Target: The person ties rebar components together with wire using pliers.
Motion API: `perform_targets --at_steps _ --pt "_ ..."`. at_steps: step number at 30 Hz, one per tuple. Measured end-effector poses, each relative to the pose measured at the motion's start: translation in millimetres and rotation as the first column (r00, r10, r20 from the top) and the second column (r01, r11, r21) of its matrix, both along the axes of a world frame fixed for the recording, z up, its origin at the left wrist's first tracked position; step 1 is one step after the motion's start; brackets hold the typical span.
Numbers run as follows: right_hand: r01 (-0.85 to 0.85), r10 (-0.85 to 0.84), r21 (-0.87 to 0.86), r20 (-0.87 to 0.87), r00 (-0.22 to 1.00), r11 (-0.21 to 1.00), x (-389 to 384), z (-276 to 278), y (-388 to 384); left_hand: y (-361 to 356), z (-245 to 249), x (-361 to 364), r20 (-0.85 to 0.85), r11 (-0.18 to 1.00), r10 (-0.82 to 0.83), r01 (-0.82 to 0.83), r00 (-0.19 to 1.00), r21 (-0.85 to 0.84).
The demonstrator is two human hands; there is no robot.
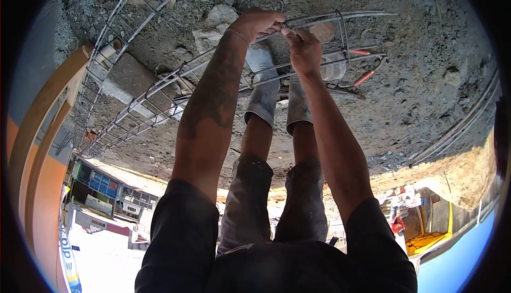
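My left hand [261, 24] is closed, its fingertips pinched at the upper long bars of a steel rebar cage [362, 14]. Just right of it, my right hand [305, 50] is also closed, thumb against curled fingers, nearly touching the left fingertips. What either pinch holds is too small to make out. A rectangular steel stirrup [342, 34] surrounds the bars to the right of my hands. Near the cage's right end lies a tool with two red handles [364, 78]; its head is hidden.
My boots [261, 93] stand beside the cage. Another rebar cage [109, 24] curves at left, near a concrete block [130, 80] and wooden boards [45, 101]. Stones [221, 16] lie on rough ground. Long bars [458, 128] lie at right. Buildings and a person in red [397, 225] appear beyond.
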State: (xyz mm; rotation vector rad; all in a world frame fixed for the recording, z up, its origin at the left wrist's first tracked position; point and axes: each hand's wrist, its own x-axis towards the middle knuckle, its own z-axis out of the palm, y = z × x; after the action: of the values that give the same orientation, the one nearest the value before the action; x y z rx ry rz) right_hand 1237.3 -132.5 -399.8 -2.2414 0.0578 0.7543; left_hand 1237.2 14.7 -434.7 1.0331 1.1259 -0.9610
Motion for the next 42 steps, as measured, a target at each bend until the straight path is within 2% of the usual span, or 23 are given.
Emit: perform_targets --at_steps 2,3,4,6,10,12,14,16,23,25,26,27,28,29,30,32,33,36,38,39,40,41,42 --pt "-0.008 0.008 0.014 0.044 0.999 1.0 1.4 -0.2 -0.4 -5.5 8.3 3.0 0.112 0.976 -0.173 0.155 0.978 0.156" --pt "-0.087 0.086 0.0 0.065 0.994 0.996 0.9 -3.2 -2.8 -10.8 4.6 -1.0 0.191 0.98 -0.079 0.041 0.978 0.194" --pt "-0.165 0.165 -0.015 0.084 0.983 0.986 1.4 -6.9 -5.4 -13.8 3.5 -2.9 0.189 0.98 -0.075 0.038 0.979 0.195" --pt "-0.218 0.218 0.001 0.035 0.975 0.976 7.1 -8.4 -8.6 -20.7 11.9 -4.5 0.297 0.904 -0.217 0.077 0.93 0.42" --pt "-0.338 0.337 -0.022 -0.039 0.941 0.941 17.2 -1.7 -13.3 -28.1 43.0 -8.0 0.278 0.836 -0.337 0.15 0.9 0.528" --pt "-0.357 0.356 -0.089 -0.026 0.934 0.93 21.1 10.4 -8.6 -33.5 49.6 -13.9 0.312 0.79 -0.316 0.066 0.896 0.61" --pt "-0.38 0.382 -0.166 -0.02 0.924 0.91 23.9 20.7 -7.4 -34.6 48.1 -17.6 0.293 0.795 -0.337 0.104 0.895 0.598" --pt "-0.421 0.416 -0.218 -0.07 0.907 0.881 26.8 26.1 -3.8 -32.3 42.4 -21.6 0.343 0.857 -0.255 0.047 0.904 0.514" --pt "-0.333 0.344 -0.252 0.001 0.939 0.909 17.0 22.5 -1.6 -40.2 59.9 -23.7 0.396 0.807 -0.293 0.002 0.87 0.591" --pt "-0.347 0.314 -0.195 -0.183 0.932 0.917 19.2 25.5 -2.5 -41.7 58.5 -25.0 0.389 0.816 -0.252 -0.021 0.886 0.577" --pt "-0.353 0.318 -0.198 -0.188 0.929 0.914 22.4 26.6 -5.6 -43.1 58.1 -25.6 0.387 0.819 -0.246 -0.023 0.889 0.573" --pt "-0.159 0.147 0.009 -0.437 0.887 0.987 28.9 28.1 -10.0 -43.8 57.9 -25.6 0.382 0.816 -0.263 -0.007 0.886 0.578" --pt "0.096 0.033 0.154 -0.671 0.741 0.983 38.5 29.8 -14.0 -43.1 57.9 -24.2 0.382 0.811 -0.281 0.005 0.88 0.585" --pt "0.217 0.002 0.182 -0.77 0.638 0.959 53.5 39.5 -16.5 -41.9 59.0 -25.0 0.388 0.809 -0.276 -0.005 0.879 0.587" --pt "0.21 0.007 0.186 -0.765 0.644 0.96 62.9 44.4 -13.4 -41.2 60.0 -29.0 0.465 0.818 -0.29 -0.036 0.837 0.575" --pt "0.374 -0.123 0.059 -0.888 0.443 0.926 76.5 53.8 -6.5 -42.0 58.8 -33.4 0.539 0.826 -0.301 -0.067 0.787 0.559" --pt "0.236 -0.052 0.08 -0.861 0.506 0.968 82.8 59.8 -0.9 -41.8 56.9 -34.5 0.562 0.828 -0.324 -0.06 0.761 0.558" --pt "0.071 0.026 0.088 -0.787 0.616 0.994 94.8 69.0 15.2 -40.0 43.6 -41.5 0.602 0.855 -0.383 0.021 0.701 0.519" --pt "0.034 0.037 0.069 -0.816 0.577 0.997 109.1 78.7 22.9 -45.7 43.8 -46.5 0.578 0.707 -0.543 -0.04 0.609 0.706" --pt "-0.008 0.12 0.142 -0.805 0.581 0.99 113.2 79.2 25.4 -45.9 50.9 -45.2 0.449 0.593 -0.679 0.074 0.581 0.801" --pt "-0.051 0.202 0.213 -0.787 0.582 0.976 115.7 78.1 26.5 -48.2 43.8 -48.2 0.45 0.596 -0.677 0.076 0.582 0.799" --pt "-0.215 0.309 0.221 -0.703 0.641 0.951 113.6 73.9 26.5 -50.3 25.6 -54.0 0.344 0.424 -0.815 0.074 0.467 0.903" --pt "-0.213 0.306 0.22 -0.701 0.644 0.952 106.3 68.1 19.8 -48.9 14.5 -53.9 0.207 0.236 -0.915 0.043 0.345 0.971"
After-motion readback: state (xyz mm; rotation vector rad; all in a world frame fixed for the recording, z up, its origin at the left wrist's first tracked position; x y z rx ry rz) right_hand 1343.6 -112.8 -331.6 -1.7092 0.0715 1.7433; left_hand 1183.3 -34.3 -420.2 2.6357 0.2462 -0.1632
